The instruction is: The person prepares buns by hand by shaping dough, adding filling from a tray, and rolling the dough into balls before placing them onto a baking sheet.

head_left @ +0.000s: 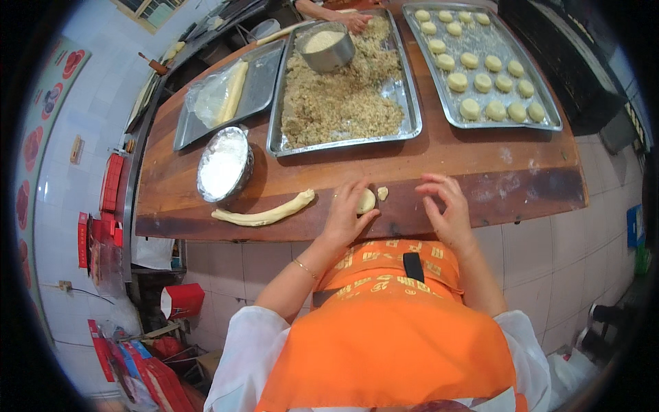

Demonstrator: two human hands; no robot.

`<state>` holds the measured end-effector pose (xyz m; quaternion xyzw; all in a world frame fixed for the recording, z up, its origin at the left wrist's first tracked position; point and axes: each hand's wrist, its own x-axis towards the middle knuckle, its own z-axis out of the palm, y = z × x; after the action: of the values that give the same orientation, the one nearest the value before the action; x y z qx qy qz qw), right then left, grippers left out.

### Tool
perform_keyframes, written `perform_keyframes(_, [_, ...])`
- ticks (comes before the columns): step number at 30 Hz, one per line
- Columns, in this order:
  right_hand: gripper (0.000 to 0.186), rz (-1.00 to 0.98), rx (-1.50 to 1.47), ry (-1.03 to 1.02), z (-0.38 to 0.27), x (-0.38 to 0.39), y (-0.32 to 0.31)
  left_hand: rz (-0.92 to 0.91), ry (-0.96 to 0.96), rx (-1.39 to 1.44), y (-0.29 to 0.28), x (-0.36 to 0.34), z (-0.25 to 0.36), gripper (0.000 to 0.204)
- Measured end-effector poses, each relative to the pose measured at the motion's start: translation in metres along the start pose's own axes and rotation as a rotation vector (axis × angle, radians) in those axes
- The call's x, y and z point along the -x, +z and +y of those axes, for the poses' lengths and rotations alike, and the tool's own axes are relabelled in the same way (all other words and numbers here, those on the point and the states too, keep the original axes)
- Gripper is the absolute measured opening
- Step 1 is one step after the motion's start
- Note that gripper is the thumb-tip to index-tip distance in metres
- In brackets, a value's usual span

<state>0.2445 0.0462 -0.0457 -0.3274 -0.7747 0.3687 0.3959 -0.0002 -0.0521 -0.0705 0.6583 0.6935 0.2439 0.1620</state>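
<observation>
At the table's near edge, my left hand (343, 214) curves round a small round piece of dough (366, 201), its thumb and forefinger against it. A tiny scrap of dough (382, 193) lies just right of that piece. Farther right, my right hand (446, 209) is held over the table edge, empty, with thumb and fingers apart. To the left of my left hand, a long strip of pale dough (268, 211) rests on the wood. Behind the strip stands a metal bowl of white flour (225, 165).
A large tray (274, 130) holds crumbly filling and a metal pot (329, 58). Another person's hand (353, 22) reaches into its far end. On the right, a tray (439, 103) carries several dough rounds. A left tray (185, 134) holds a plastic-covered dough roll (233, 93).
</observation>
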Motion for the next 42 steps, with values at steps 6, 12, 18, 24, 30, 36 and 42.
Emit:
perform_keyframes(6, [0.03,-0.125,-0.142,-0.026,-0.025,-0.001,0.025,0.119,-0.392,1.883,0.001,0.014,-0.014,0.057])
perform_keyframes(12, [0.076,-0.167,0.148,-0.355,-0.04,-0.035,0.048,0.043,-0.354,1.944,-0.001,-0.004,0.019,0.05])
perform_keyframes(18, [0.064,-0.319,0.223,-0.272,-0.032,-0.071,0.043,0.04,-0.427,1.518,-0.004,-0.035,0.037,0.041])
perform_keyframes(24, [0.061,-0.18,-0.145,0.268,0.033,-0.154,-0.027,0.038,-0.329,1.388,-0.031,-0.063,0.046,0.042])
perform_keyframes(30, [0.064,0.046,0.313,0.232,0.138,-0.311,-0.105,0.149,-0.376,1.262,-0.042,-0.07,0.021,0.029])
perform_keyframes(36, [0.059,0.052,0.652,0.252,0.226,-0.402,-0.105,0.249,-0.428,1.238,-0.04,-0.072,0.003,0.026])
perform_keyframes(42, [0.063,-0.007,0.92,0.182,0.264,-0.412,-0.094,0.36,-0.555,1.277,-0.035,-0.079,-0.002,0.021])
